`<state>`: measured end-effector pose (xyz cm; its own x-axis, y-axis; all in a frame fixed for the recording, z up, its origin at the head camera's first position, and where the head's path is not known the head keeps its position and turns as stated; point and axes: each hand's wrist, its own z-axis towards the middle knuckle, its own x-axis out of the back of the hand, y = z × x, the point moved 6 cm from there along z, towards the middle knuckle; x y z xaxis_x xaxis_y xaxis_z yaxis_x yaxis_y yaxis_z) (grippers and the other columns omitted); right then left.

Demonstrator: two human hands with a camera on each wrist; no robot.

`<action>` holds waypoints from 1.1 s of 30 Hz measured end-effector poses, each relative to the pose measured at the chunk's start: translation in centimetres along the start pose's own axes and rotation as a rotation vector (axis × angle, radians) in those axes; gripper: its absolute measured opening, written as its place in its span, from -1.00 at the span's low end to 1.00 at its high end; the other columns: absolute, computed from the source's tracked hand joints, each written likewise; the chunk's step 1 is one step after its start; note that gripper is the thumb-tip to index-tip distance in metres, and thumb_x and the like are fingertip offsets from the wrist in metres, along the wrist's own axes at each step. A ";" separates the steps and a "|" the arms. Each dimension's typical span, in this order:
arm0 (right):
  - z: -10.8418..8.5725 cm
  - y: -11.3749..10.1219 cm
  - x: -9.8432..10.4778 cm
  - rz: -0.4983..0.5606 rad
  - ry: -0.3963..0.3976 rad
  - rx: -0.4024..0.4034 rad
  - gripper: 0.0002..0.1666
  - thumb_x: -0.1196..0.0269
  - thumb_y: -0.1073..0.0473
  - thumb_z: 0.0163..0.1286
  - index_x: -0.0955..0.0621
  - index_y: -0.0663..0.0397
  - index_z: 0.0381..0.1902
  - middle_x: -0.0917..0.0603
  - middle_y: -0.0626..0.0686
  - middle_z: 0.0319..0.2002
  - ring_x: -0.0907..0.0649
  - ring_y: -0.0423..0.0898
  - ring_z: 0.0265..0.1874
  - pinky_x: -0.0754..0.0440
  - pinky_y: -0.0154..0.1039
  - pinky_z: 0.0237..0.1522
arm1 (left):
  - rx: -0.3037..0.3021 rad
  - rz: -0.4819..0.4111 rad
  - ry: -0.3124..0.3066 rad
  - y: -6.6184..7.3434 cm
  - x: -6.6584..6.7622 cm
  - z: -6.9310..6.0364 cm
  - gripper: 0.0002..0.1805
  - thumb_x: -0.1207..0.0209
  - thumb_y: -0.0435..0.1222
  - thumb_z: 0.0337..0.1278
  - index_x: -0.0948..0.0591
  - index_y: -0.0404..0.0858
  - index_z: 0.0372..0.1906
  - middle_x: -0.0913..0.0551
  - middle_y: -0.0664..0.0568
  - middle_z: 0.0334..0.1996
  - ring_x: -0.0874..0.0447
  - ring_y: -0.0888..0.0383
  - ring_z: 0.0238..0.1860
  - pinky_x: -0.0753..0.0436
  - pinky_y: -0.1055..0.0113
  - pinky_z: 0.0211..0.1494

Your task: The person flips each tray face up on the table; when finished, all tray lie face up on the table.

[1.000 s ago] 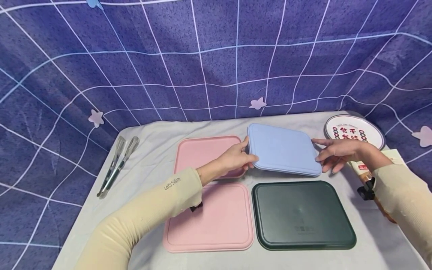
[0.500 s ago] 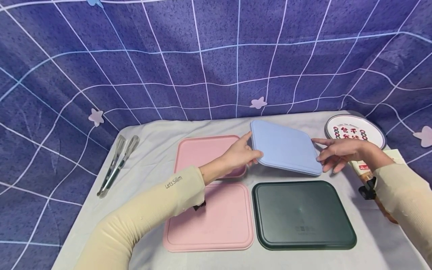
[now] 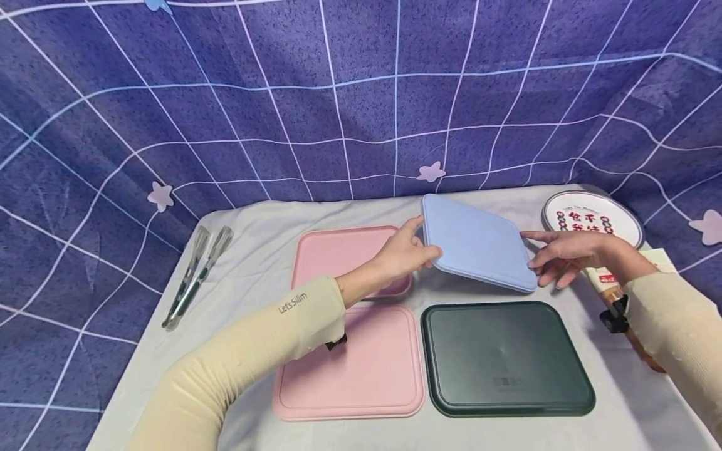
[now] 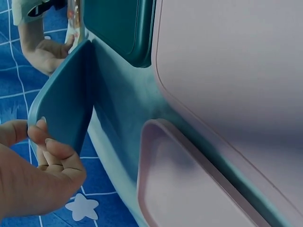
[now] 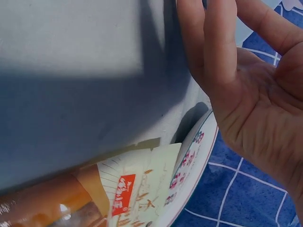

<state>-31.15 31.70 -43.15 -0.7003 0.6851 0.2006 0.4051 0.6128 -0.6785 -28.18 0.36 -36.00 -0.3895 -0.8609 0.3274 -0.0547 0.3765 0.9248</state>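
A pale blue rectangular tray (image 3: 479,241) is tilted, its left side raised and its right side low over the table. My left hand (image 3: 402,252) pinches its left edge, thumb on the upper face and fingers at the side and underneath. In the left wrist view the left hand (image 4: 40,168) grips the blue tray's rim (image 4: 68,94). My right hand (image 3: 570,254) touches the low right edge with loosely extended fingers. The right wrist view shows that palm and fingers (image 5: 220,42), but little of the blue tray.
A pink tray (image 3: 338,247) lies left, a flat pink rectangle (image 3: 372,369) and a dark green one (image 3: 507,357) in front. Tongs (image 3: 197,279) lie far left. An oval plate (image 3: 581,210) and a long brown-and-cream package (image 3: 603,282) lie right. A patterned curtain (image 3: 361,106) hangs behind.
The blue tray's left side has risen and shifted slightly right, steepening its tilt. My left hand has moved up and right with it. The right hand has stayed nearly still.
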 end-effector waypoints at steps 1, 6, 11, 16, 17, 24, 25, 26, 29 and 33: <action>0.0 -0.1 0.0 -0.014 0.009 -0.001 0.26 -0.26 0.14 0.41 0.45 -0.09 0.59 -0.73 0.05 -0.26 -0.79 -0.07 -0.30 -0.76 -0.07 -0.28 | -0.001 0.004 0.005 0.0 0.0 0.0 -0.04 -0.31 -0.35 0.16 -0.08 -0.15 0.60 -0.57 0.02 -0.55 -0.54 0.21 -0.52 -0.49 0.43 -0.46; -0.2 -0.9 0.1 -0.133 0.076 -0.016 0.20 -0.27 0.07 0.41 0.33 0.03 0.62 -0.71 0.05 -0.31 -0.77 -0.07 -0.36 -0.76 -0.09 -0.33 | -0.007 0.044 0.032 -0.1 0.0 0.0 -0.05 -0.31 -0.31 0.15 -0.08 -0.15 0.60 -0.58 0.05 -0.56 -0.55 0.21 -0.52 -0.45 0.45 -0.52; -0.4 -3.9 -0.3 -0.222 0.144 0.017 0.12 -0.20 -0.01 0.48 0.27 0.15 0.61 -0.60 0.03 -0.38 -0.70 -0.08 -0.44 -0.72 -0.12 -0.39 | -0.017 0.085 0.055 0.1 0.1 0.0 -0.05 -0.31 -0.29 0.16 -0.08 -0.15 0.60 -0.59 0.06 -0.56 -0.52 0.18 -0.54 -0.42 0.43 -0.55; -0.7 -8.7 -1.2 -0.263 0.204 0.069 0.02 -0.09 -0.09 0.55 0.24 0.15 0.61 -0.59 0.06 -0.35 -0.68 -0.06 -0.44 -0.72 -0.09 -0.39 | -0.024 0.106 0.082 0.4 0.0 -0.2 -0.06 -0.30 -0.27 0.16 -0.10 -0.16 0.59 -0.59 0.08 -0.56 -0.45 0.22 -0.62 -0.42 0.42 -0.55; -0.7 -9.8 -1.4 -0.273 0.220 0.078 0.01 -0.08 -0.11 0.55 0.22 0.14 0.62 -0.59 0.06 -0.34 -0.68 -0.06 -0.44 -0.72 -0.08 -0.38 | -0.026 0.110 0.090 0.4 0.0 -0.2 -0.07 -0.30 -0.27 0.15 -0.11 -0.17 0.59 -0.59 0.09 -0.56 -0.44 0.22 -0.63 -0.42 0.42 -0.55; -0.6 -16.3 -3.6 -0.326 0.315 0.136 0.02 -0.07 -0.25 0.50 0.08 0.12 0.63 -0.60 0.15 -0.25 -0.69 -0.01 -0.41 -0.74 -0.06 -0.38 | -0.041 0.125 0.148 0.8 -0.1 -0.5 -0.13 -0.28 -0.26 0.13 -0.20 -0.20 0.55 -0.55 0.13 -0.57 -0.40 0.25 -0.67 -0.45 0.39 -0.49; -0.6 -17.0 -3.9 -0.335 0.321 0.135 0.03 -0.07 -0.26 0.50 0.08 0.11 0.63 -0.59 0.16 -0.22 -0.69 0.00 -0.41 -0.74 -0.06 -0.38 | -0.042 0.127 0.156 0.9 -0.1 -0.5 -0.14 -0.28 -0.26 0.13 -0.21 -0.20 0.54 -0.54 0.14 -0.57 -0.40 0.25 -0.68 -0.45 0.38 -0.49; -0.5 -17.6 -4.2 -0.345 0.326 0.130 0.04 -0.07 -0.28 0.49 0.09 0.10 0.63 -0.59 0.17 -0.21 -0.69 0.00 -0.41 -0.74 -0.07 -0.39 | -0.041 0.123 0.161 0.9 -0.2 -0.5 -0.15 -0.28 -0.27 0.14 -0.22 -0.19 0.54 -0.53 0.14 -0.56 -0.39 0.25 -0.68 -0.45 0.38 -0.49; -0.3 -19.1 -4.9 -0.373 0.337 0.114 0.06 -0.07 -0.30 0.48 0.10 0.09 0.63 -0.55 0.22 -0.15 -0.70 0.03 -0.40 -0.74 -0.09 -0.39 | -0.042 0.127 0.176 1.1 -0.3 -0.6 -0.18 -0.28 -0.26 0.15 -0.25 -0.19 0.52 -0.53 0.15 -0.54 -0.40 0.25 -0.68 -0.46 0.38 -0.51; 0.1 -20.6 -5.6 -0.424 0.360 0.091 0.08 -0.09 -0.29 0.46 0.11 0.10 0.63 -0.51 0.27 -0.12 -0.69 0.06 -0.39 -0.74 -0.10 -0.40 | -0.052 0.130 0.194 1.5 -0.4 -0.8 -0.20 -0.29 -0.26 0.14 -0.28 -0.20 0.51 -0.54 0.16 -0.53 -0.43 0.26 -0.66 -0.46 0.38 -0.51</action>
<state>-35.60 15.22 -30.36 -0.5398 0.4873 0.6864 0.0687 0.8382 -0.5410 -27.40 1.02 -34.62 -0.2055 -0.8579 0.4709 0.0342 0.4746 0.8795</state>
